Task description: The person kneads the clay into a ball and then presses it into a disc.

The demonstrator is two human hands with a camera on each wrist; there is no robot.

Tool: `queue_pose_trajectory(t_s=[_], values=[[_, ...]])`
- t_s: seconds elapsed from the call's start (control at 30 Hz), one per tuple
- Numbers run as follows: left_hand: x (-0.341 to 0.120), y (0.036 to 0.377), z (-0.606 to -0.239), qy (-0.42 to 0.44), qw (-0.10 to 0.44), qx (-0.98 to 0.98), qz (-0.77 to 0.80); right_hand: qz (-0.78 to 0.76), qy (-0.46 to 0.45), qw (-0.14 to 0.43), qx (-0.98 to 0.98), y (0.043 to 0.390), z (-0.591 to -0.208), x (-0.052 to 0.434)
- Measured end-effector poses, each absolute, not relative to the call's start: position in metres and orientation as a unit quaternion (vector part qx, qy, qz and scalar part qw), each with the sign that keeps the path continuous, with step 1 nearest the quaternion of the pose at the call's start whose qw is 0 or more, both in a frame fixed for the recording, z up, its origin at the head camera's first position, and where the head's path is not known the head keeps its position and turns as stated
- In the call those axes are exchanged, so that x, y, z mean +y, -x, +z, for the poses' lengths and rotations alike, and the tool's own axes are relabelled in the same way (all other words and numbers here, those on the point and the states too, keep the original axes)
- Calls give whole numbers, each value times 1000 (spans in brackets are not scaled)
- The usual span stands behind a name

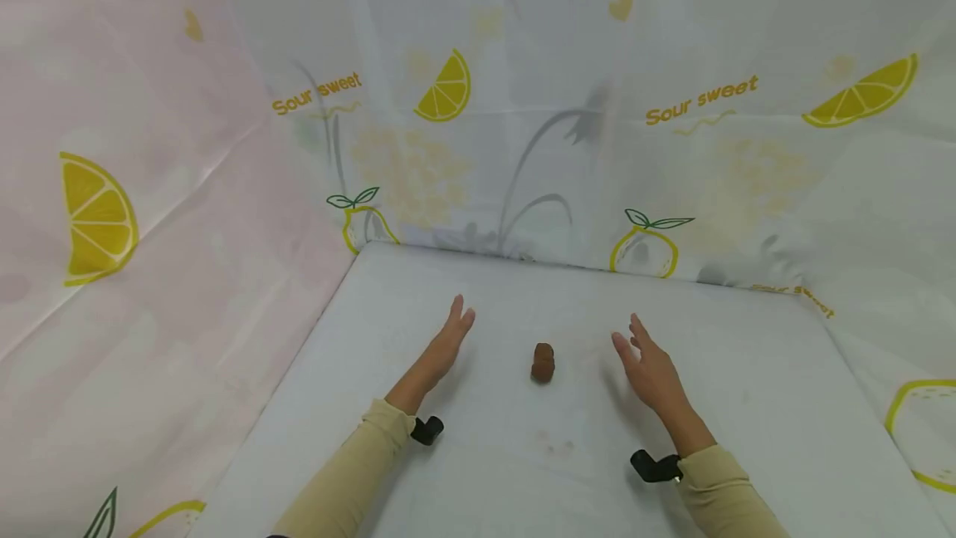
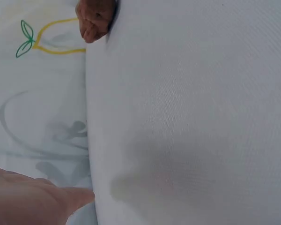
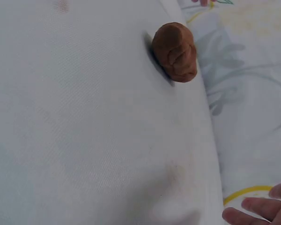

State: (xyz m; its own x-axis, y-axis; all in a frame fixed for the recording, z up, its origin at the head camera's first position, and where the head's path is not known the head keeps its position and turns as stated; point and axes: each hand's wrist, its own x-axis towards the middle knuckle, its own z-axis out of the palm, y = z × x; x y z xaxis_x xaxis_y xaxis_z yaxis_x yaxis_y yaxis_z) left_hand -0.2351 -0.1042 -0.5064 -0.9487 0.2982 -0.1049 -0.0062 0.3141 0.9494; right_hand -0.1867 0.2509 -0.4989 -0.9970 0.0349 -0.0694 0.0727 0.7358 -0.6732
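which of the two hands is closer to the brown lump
Hard to separate: the brown lump sits between them, touched by neither. The right hand looks marginally closer than the left hand, which reaches farther toward the back.

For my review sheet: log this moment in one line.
left hand open, empty | right hand open, empty | brown lump between them, untouched, on white table

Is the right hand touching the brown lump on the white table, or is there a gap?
Apart. In the head view, bare white table shows between the right hand and the brown lump, which lies between both hands.
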Motion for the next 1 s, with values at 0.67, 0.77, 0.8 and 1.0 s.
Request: queue_pose_trajectory(t_s=[0.67,0.77,0.8,1.0], values=[[-91,233,-510,-121,140,738,649,-398,-10,23,917,188,-504,237],[-88,233,-511,-123,138,733,654,-405,-11,31,914,188,-504,233],[-88,233,-511,-124,138,731,656,-407,-11,32,913,188,-505,231],[-84,233,-511,-135,142,724,661,-414,0,26,910,191,-511,221]])
